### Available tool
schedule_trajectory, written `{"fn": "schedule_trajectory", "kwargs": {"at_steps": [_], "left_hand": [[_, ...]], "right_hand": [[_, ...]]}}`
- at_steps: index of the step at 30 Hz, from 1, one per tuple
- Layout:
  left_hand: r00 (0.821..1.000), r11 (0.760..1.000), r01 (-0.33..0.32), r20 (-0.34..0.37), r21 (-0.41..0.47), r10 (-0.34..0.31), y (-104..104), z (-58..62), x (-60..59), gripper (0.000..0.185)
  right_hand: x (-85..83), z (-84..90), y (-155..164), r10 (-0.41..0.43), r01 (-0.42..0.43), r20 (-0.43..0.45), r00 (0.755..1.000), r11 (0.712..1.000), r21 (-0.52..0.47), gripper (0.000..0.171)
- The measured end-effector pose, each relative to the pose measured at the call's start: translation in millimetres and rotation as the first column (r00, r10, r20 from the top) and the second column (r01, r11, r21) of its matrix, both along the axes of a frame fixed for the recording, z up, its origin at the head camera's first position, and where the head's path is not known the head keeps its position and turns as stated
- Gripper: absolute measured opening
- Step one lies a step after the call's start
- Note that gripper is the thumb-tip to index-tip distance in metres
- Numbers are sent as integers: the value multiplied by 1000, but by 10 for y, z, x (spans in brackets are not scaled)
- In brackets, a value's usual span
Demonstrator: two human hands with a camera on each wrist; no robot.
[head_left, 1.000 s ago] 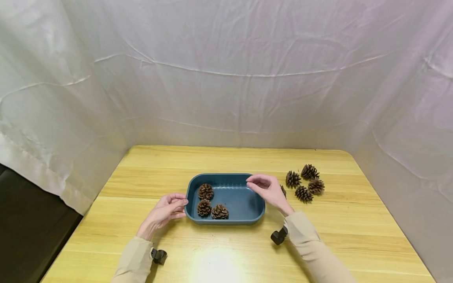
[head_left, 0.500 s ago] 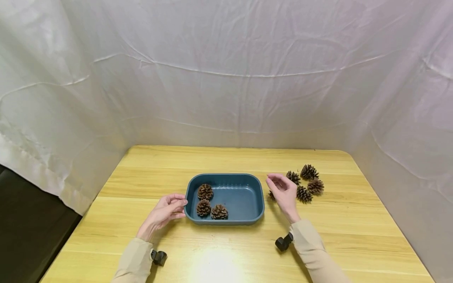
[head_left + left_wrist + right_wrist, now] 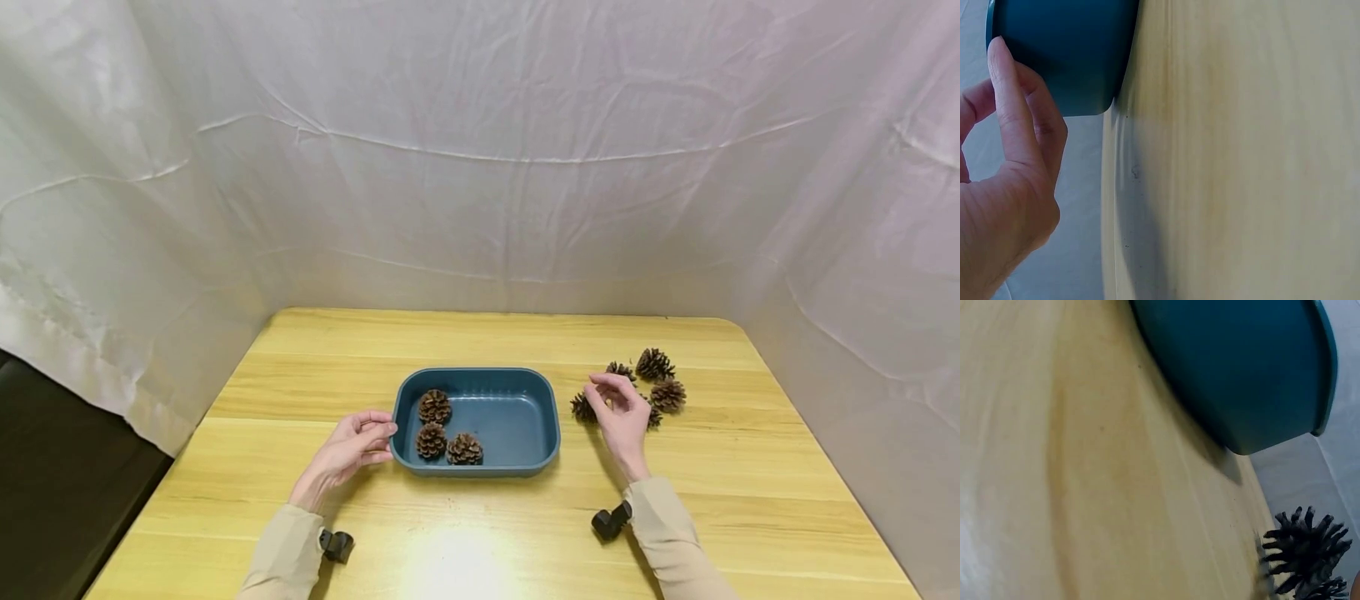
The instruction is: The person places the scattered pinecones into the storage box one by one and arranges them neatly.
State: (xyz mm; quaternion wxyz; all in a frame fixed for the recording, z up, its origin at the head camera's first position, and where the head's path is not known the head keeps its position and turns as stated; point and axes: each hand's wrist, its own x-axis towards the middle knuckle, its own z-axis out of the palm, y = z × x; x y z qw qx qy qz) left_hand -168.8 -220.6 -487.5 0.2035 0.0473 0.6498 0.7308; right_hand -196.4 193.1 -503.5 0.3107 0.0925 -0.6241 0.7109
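At the left end of the blue-green rectangular tub [image 3: 517, 471], my left hand [image 3: 341, 450] touches the rim and outer wall with thumb and fingertips. Inside the tub's left half lie three pine cones, including one [image 3: 434, 407] at the back. My right hand [image 3: 624, 421] hovers right of the tub among loose pine cones, thumb and forefinger apart, nothing visible between them. A pine cone [image 3: 582, 408] lies beside its thumb; another [image 3: 619, 371] is partly covered behind the fingers. The right wrist view shows a dark pine cone [image 3: 1307, 550] near the tub's end.
Further pine cones, such as one [image 3: 668, 396] and one [image 3: 656, 364], lie right of my right hand. The wooden table [image 3: 480, 337] runs back to a pale cloth curtain [image 3: 480, 208]. A dark surface [image 3: 60, 475] shows beyond the left edge.
My right hand has moved right, from above the tub's right end to the loose pine cones. The left hand, the tub and the cones inside it stay in place.
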Motion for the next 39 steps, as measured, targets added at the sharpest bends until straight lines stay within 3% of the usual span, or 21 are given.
{"fn": "schedule_trajectory", "kwargs": {"at_steps": [5,11,19,24,33,39], "left_hand": [[1000,1000,-12,27,-21,13,14,45,1,27],[999,1000,-16,44,-26,17,21,70,6,25],[999,1000,-15,49,-27,17,22,70,6,27],[999,1000,-14,50,-22,15,17,67,7,24],[999,999,-17,49,-29,18,15,57,2,27],[998,999,-28,52,-42,31,18,35,-7,30]], "right_hand": [[3,-14,37,-23,24,65,998,1000,-20,22],[38,-52,64,-35,29,169,985,999,37,27],[68,-76,128,29,-85,358,933,986,143,41],[59,-93,184,62,-168,400,915,957,237,49],[62,-113,240,15,-234,455,890,872,430,58],[53,-113,254,-4,-242,474,880,856,456,59]]}}
